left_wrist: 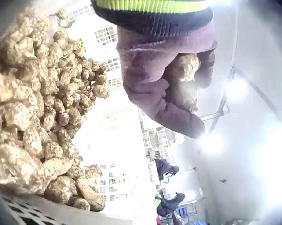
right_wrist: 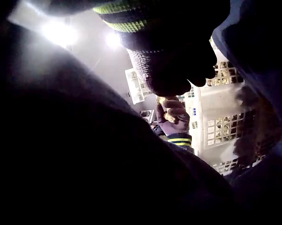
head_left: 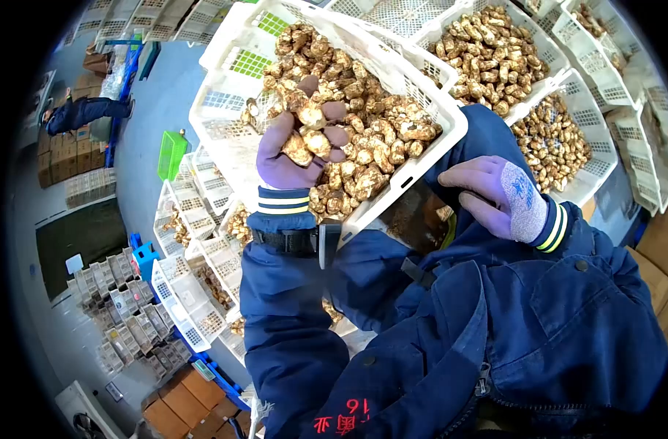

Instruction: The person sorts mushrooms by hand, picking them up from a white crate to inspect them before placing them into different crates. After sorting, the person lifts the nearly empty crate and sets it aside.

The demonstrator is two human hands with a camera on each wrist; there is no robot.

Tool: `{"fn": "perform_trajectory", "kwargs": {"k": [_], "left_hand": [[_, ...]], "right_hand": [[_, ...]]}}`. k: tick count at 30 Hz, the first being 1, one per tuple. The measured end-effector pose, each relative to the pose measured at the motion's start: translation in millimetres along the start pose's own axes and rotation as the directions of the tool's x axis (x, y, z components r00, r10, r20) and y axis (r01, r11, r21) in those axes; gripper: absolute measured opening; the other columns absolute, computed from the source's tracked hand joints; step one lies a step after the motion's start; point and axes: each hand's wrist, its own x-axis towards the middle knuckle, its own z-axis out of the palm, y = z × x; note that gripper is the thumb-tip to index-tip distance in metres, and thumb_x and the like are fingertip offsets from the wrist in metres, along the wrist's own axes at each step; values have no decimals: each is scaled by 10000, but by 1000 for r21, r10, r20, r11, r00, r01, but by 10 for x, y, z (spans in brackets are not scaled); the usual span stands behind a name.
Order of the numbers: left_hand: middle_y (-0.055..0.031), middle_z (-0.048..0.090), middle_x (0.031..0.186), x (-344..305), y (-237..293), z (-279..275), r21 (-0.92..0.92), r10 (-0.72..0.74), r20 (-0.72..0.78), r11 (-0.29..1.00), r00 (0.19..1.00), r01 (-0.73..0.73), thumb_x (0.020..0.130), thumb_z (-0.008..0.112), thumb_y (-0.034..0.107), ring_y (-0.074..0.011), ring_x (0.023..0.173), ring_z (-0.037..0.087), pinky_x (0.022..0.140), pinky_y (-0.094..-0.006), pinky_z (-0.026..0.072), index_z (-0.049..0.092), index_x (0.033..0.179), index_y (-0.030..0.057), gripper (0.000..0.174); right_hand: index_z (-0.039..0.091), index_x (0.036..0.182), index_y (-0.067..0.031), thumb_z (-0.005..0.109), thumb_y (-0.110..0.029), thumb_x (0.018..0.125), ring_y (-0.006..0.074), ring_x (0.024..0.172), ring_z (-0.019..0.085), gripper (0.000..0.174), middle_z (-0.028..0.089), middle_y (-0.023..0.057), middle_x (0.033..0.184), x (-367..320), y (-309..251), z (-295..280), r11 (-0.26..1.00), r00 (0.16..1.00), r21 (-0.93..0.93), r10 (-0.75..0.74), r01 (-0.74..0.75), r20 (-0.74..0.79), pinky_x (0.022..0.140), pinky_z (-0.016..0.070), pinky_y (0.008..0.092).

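My gloved left hand (head_left: 284,162) is held palm up over a white basket (head_left: 215,124), its fingers curled round several lumpy brown-and-cream tubers (head_left: 317,143). In the left wrist view, two of these held tubers (left_wrist: 184,68) show between the fingers and thumb. A heap of similar tubers (head_left: 381,135) fills much of the basket; its far left corner shows bare wall and green-backed mesh. My gloved right hand (head_left: 498,194) hangs by my raised knee, fingers loosely bent, holding nothing. In the right wrist view the right hand (right_wrist: 166,70) is mostly dark, with the left hand beyond it.
Another basket (head_left: 458,80) and one beside it (head_left: 604,157), both with smaller tubers, stand at the right. More baskets (head_left: 176,289) are stacked at the lower left. A green crate (head_left: 172,155) stands on the floor, and a person (head_left: 89,115) is farther left.
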Motion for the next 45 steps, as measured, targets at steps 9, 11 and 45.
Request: {"fn": "perform_trajectory", "kwargs": {"k": [9,11,45], "left_hand": [[-234,572,1178,-142,-141,539,119,39,-361,993,932,5,940,242,722,-289,873,591,595,-347,550,402,1443,56,850],[-225,572,1176,-160,-165,585,164,59,-407,986,911,10,933,241,733,-282,861,587,606,-349,542,403,1441,54,864],[-233,567,1247,-922,577,-255,-40,331,-266,935,905,-353,950,455,577,-289,955,619,754,-372,554,394,1414,-66,795]], "right_hand": [[620,1168,-27,602,-73,866,348,1003,626,306,665,167,1083,-66,-296,-19,998,999,-43,-35,36,12,893,487,426],[621,1169,-28,605,-73,866,349,1001,626,307,666,166,1080,-72,-325,-21,998,999,-48,-33,34,18,894,486,426],[629,1163,-33,605,-57,861,344,1005,625,304,664,150,1041,5,-422,44,994,999,-103,-39,37,-22,889,485,419]]}}
